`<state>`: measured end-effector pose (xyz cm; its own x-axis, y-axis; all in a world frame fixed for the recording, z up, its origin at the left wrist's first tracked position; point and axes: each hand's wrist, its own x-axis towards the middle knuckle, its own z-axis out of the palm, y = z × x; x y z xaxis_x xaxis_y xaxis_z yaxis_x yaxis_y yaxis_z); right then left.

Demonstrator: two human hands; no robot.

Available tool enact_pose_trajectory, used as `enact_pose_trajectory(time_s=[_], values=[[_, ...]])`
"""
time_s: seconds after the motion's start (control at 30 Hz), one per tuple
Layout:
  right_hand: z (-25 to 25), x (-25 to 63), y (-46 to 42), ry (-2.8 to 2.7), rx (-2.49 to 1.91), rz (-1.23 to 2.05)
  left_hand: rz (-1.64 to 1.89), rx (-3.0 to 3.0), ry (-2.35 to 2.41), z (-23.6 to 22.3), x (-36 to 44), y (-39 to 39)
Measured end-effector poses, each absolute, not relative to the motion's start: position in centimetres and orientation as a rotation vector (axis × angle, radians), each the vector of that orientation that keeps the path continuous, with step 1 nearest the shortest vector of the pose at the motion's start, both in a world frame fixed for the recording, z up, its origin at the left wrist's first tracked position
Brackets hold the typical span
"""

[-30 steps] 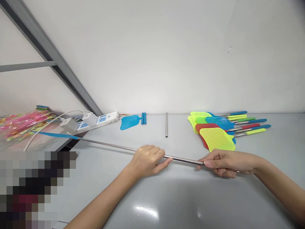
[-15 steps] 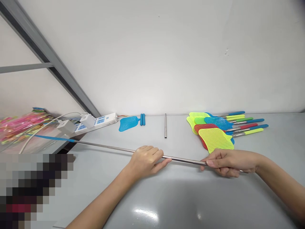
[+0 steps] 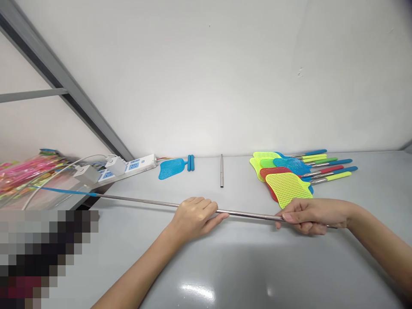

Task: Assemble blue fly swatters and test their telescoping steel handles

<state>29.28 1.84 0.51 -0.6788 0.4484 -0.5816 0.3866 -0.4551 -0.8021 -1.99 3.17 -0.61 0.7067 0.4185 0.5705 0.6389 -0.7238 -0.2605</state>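
Note:
A fly swatter with a long, drawn-out telescopic metal rod (image 3: 138, 200) crosses in front of me, slanting slightly down to the right. Its blue head (image 3: 67, 190) is at the far left, seen nearly edge-on. My left hand (image 3: 195, 219) is closed around the middle of the rod, thumb stretched along it. Near the right end, my right hand (image 3: 309, 216) grips the rod between thumb and fingers; a thin tip shows past its palm. Behind my hands lie a loose blue swatter head (image 3: 172, 168), two blue handle grips (image 3: 191, 163) and a collapsed metal rod (image 3: 222, 171).
Fly swatters in several colours (image 3: 288, 189) are piled at the right, close behind my right hand. A power strip (image 3: 141, 162) with plugged-in adapters and cables stands at the left. Beyond it lie plastic-wrapped colourful items (image 3: 35, 169). A wall (image 3: 225, 86) rises behind the table.
My right hand has shifted slightly right, a little farther from my left hand along the rod. Both hands keep their hold. The view has moved slightly.

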Motion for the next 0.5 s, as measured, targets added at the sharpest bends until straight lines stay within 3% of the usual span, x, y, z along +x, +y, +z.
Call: enact_pose_trajectory(time_s=[0.5], values=[[0.12, 30.05, 2.35, -1.704, -1.231, 2.253, -0.582, -2.662, -0.958, -0.84, -1.83, 3.02]])
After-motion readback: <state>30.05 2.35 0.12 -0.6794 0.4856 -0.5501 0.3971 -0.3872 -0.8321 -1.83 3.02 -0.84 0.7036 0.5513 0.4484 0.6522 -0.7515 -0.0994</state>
